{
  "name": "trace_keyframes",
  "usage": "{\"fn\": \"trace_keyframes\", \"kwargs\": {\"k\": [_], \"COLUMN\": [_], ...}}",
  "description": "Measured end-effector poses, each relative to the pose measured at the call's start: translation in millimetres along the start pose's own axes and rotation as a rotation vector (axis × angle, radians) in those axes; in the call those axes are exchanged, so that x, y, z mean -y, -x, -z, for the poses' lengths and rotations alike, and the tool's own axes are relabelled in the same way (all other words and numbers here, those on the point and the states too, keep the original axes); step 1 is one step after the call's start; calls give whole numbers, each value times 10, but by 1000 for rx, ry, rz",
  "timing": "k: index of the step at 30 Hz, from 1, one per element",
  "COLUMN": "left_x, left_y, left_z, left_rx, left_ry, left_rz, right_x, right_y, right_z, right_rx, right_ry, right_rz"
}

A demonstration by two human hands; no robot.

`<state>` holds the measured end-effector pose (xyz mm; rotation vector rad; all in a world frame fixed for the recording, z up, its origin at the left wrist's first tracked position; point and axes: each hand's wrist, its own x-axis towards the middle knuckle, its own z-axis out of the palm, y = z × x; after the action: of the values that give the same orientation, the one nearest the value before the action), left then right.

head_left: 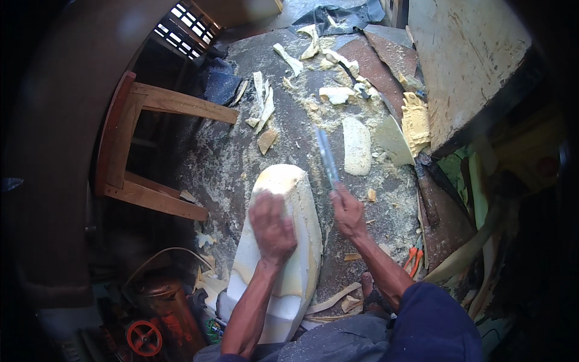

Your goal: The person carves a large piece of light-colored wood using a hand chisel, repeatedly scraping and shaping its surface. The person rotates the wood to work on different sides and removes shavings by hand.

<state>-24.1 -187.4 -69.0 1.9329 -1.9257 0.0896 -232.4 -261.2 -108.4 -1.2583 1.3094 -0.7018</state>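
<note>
A long, pale foam seat pad (283,301) stretches from my lap out over the floor, its far end rounded and its right side yellowish. My left hand (271,226) lies flat on its top near the far end, fingers extended and holding nothing. To the right of the pad, my right hand (348,211) is closed round the near end of a long, narrow metal blade (326,154). The blade points away from me, smeared by motion, and is apart from the foam. Its handle is hidden in my fist.
Foam crumbs and offcuts (336,95) litter the dark floor, with a rounded foam piece (357,146) beyond my right hand. A wooden stool (163,99) lies tipped at left. Orange-handled pliers (414,256) lie at right. A red handwheel (144,338) is at lower left.
</note>
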Motion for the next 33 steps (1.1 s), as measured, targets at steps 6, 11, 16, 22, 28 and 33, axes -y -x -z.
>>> {"fn": "trace_keyframes", "kwargs": {"k": [6,11,16,22,28,33], "left_x": [-215,-43,265,284,532,566], "left_y": [-1061,-2066,-1789,-806,-182,-341], "left_z": [-424,-700,-463,179,-69,-85], "left_rx": [633,1176,693,93,302,156], "left_ry": [-517,-630,-560,89,-151,-85], "left_rz": [-280,141,-211,-155,-14,-136], "right_x": [-39,-72,-131,-200,-189,-298], "right_y": [289,611,663,307,301,994], "right_z": [232,434,445,-205,-775,-321], "right_rx": [-97,-67,-75,45,93,207], "right_ry": [7,-9,10,62,109,135], "right_rz": [-3,-179,-337,35,68,-182]}}
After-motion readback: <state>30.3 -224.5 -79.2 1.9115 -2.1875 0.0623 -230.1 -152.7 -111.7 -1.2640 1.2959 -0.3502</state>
